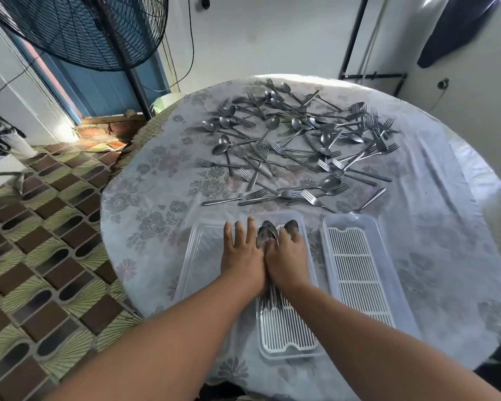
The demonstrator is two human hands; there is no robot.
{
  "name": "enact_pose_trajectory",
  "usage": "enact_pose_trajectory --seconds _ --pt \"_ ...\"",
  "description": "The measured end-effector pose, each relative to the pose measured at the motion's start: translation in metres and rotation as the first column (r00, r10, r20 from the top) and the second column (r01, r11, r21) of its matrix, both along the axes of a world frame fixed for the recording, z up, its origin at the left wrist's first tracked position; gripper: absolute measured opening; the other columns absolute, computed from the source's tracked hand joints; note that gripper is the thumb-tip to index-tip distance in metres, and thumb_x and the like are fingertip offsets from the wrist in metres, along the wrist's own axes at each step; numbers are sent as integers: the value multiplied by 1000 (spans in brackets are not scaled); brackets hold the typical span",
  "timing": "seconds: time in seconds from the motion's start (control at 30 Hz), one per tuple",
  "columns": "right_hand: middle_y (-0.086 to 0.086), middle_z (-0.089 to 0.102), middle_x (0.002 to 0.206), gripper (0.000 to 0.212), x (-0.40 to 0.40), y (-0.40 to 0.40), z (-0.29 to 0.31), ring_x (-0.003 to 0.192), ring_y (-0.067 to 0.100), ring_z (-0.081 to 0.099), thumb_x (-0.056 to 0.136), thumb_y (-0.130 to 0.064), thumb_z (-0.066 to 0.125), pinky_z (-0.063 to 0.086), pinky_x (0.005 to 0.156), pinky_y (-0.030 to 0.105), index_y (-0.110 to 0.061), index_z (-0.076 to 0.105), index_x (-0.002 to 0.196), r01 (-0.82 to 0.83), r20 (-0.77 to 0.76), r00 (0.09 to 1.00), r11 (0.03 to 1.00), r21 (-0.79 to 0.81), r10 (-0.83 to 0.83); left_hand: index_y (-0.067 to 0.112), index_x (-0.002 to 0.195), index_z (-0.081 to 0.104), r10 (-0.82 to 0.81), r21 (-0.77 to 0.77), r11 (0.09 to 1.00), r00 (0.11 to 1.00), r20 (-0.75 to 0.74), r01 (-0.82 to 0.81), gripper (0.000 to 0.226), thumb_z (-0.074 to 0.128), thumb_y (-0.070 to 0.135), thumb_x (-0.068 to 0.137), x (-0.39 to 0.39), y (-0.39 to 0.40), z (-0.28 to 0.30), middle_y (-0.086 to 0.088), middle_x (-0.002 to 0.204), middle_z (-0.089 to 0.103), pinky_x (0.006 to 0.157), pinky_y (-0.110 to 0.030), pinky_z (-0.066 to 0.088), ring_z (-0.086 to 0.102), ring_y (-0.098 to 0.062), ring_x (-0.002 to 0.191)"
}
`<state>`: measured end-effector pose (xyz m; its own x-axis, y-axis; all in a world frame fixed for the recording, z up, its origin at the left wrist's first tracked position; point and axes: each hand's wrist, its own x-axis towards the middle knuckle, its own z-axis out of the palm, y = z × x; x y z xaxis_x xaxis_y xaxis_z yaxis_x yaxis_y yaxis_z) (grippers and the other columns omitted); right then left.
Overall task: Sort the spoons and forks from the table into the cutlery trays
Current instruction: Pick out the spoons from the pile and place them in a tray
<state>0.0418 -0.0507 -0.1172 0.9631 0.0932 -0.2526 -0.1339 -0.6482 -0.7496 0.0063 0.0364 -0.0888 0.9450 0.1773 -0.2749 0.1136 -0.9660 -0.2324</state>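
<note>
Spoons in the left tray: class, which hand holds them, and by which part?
The right hand grips the bundle of spoons around the handles just below the bowls; the left hand rests flat beside them, holding nothing.

Dull grey metal cutlery (301, 140), faintly shiny, far on the table; clear smooth plastic trays (394, 285) near, with white slotted plastic inserts (356, 273); glossy, creased floral tablecloth (156, 204).

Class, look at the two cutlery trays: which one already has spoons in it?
The left tray, under both hands, holds spoons; the right tray shows only its bare white grid.
</note>
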Motion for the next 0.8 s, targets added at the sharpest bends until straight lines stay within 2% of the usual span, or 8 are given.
enact_pose_trajectory --seconds 0.1,0.2,0.27,0.4,0.53,0.63,0.7,0.8 --pt "26 36 156 62 3 1 0 147 40 32 102 -32 47 27 122 48 1 33 152 10 -89 996 1000 22 -8 35 162 8 48 -18 999 999 -14 -48 79 49 53 96 4 -2 -5 -20 164 -22 89 -61 -43 -15 -48 149" --pt "21 64 124 53 6 4 -2 123 42 54 95 -39 46 44 104 52 -3 47 134 27 -88 996 1000 -6 -28 41 161 8 124 -88 988 992 -13 -125 77 50 52 97 4 -1 -7 -19 164 -23 105 -62 -33 -13 -48 149" --pt "19 64 117 40 5 6 -2 115 40 57 97 -33 48 46 101 48 -5 53 125 6 -69 998 1000 2 -6 41 160 12 150 -134 980 989 -1 -149 75 51 50 97 2 -2 -8 -18 165 -22 114 -62 -22 -11 -48 150" --pt "26 47 141 46 8 -1 0 138 39 40 103 -36 45 31 118 46 -2 56 133 -21 -33 999 1000 -19 21 41 159 16 183 -179 968 983 29 -175 70 49 48 98 1 -4 -6 -17 165 -20 116 -62 -18 -10 -47 149" --pt "19 62 137 46 12 -5 6 148 28 25 107 -33 37 21 120 44 -4 69 121 -190 -25 982 972 -141 188 44 157 21 204 -186 963 979 30 -195 66 51 45 98 5 -4 -4 -17 165 -18 116 -62 -17 -10 -46 149" --pt "20 65 125 33 8 -7 9 138 34 36 103 -24 42 31 113 43 -7 70 110 -210 67 972 958 -196 226 49 154 27 254 -246 941 966 52 -234 59 50 39 101 7 1 -1 -18 165 -11 118 -63 -13 -7 -48 149" --pt "18 52 130 24 8 -14 16 121 36 50 96 -12 51 44 99 42 -7 63 116 -234 153 949 939 -251 277 49 149 36 267 -287 930 959 92 -231 55 51 32 100 9 2 1 -18 164 -6 119 -63 -10 -4 -48 149" --pt "14 41 130 39 21 -23 30 110 31 55 87 1 65 54 83 40 -8 53 123 -323 207 855 800 -506 476 43 136 51 238 -311 936 947 217 -164 41 57 29 98 8 1 1 -18 161 7 120 -60 -8 3 -45 146"
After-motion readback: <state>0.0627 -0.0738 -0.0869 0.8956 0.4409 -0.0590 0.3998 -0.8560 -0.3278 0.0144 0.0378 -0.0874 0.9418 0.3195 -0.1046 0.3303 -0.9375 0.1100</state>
